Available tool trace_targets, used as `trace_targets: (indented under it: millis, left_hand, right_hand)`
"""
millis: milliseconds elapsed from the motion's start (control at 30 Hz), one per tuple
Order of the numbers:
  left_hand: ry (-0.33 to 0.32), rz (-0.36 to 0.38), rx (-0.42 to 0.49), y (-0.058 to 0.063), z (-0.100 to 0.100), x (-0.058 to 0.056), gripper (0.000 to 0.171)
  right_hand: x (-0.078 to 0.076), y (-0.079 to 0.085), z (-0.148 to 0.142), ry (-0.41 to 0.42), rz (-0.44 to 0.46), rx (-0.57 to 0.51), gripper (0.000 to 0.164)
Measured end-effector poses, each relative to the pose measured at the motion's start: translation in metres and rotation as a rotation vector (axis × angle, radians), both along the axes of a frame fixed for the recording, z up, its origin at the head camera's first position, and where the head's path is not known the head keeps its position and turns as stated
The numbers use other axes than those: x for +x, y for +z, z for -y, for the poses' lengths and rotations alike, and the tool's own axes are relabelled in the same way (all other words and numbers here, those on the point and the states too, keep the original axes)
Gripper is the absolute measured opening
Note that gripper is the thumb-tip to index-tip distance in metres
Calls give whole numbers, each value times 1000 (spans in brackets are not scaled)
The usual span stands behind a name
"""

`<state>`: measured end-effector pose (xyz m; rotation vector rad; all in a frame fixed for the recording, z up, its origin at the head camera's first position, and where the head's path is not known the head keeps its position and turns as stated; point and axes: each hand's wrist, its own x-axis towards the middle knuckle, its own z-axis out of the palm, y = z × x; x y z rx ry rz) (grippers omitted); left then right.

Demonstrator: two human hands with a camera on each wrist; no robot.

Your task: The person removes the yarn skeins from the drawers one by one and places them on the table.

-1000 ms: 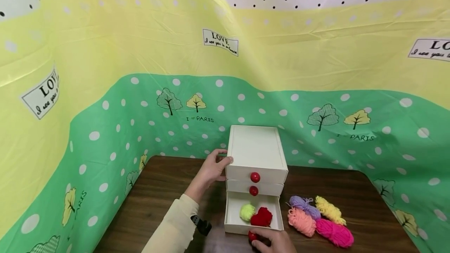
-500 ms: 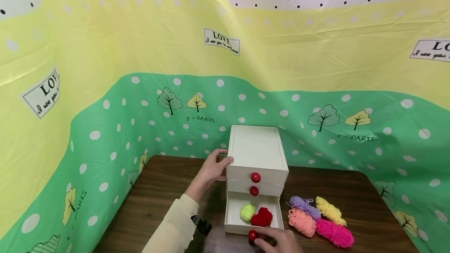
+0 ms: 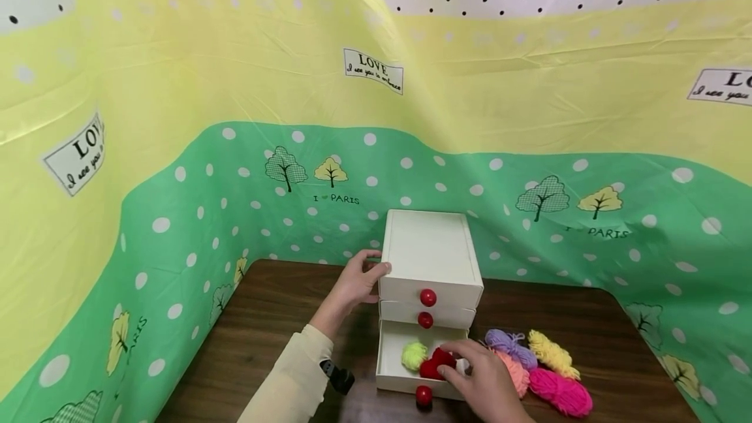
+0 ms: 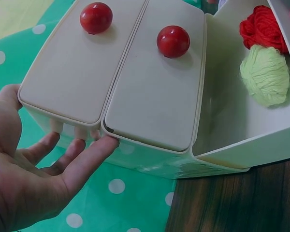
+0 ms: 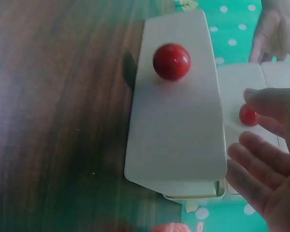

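A white drawer unit (image 3: 431, 247) with red round knobs stands on the table, its bottom drawer (image 3: 399, 380) pulled out. Inside that drawer lie a light green yarn ball (image 3: 414, 356) and a red yarn ball (image 3: 436, 364); both also show in the left wrist view. My left hand (image 3: 355, 282) rests against the unit's left side, thumb by the top edge and fingers extended along the side wall (image 4: 135, 152). Over the drawer's right part is my right hand (image 3: 484, 377), its fingertips close to the red yarn. In the right wrist view its fingers (image 5: 261, 147) are spread, holding nothing.
Right of the drawer lie a purple yarn skein (image 3: 512, 346), a yellow one (image 3: 553, 354), a magenta one (image 3: 561, 392) and a salmon one (image 3: 517, 374), partly behind my right hand. A patterned curtain (image 3: 329, 234) hangs behind and beside the dark wooden table (image 3: 264, 318).
My right hand has let go of the bottom drawer's red knob and moved up over the drawer to the red yarn. The left hand stays at the unit's side.
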<state>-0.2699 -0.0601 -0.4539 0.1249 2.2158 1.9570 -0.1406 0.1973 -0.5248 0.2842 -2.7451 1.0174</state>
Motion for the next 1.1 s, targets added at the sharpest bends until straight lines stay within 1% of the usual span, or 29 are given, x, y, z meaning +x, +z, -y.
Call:
trace_targets:
  millis: [100, 200, 400, 600, 800, 933, 1100]
  left_hand:
    - [2, 6, -4, 1, 1, 1, 56]
    - [5, 11, -2, 0, 2, 1, 57]
    - [6, 9, 1, -1, 3, -1, 58]
    - [5, 10, 9, -3, 1, -2, 58]
    - [10, 10, 2, -2, 1, -2, 58]
    - [10, 13, 3, -1, 1, -1, 57]
    - [6, 11, 1, -1, 1, -2, 57]
  right_hand:
    - [-8, 1, -3, 27, 88, -3, 28]
    - [-15, -1, -4, 76, 124, 12, 29]
    - [-27, -5, -4, 177, 103, 97, 22]
    - [-35, -5, -3, 277, 117, 171, 14]
    - [-41, -5, 0, 321, 133, 201, 17]
    - [-44, -5, 1, 342, 127, 221, 21]
    - [-49, -6, 2, 360, 148, 265, 25]
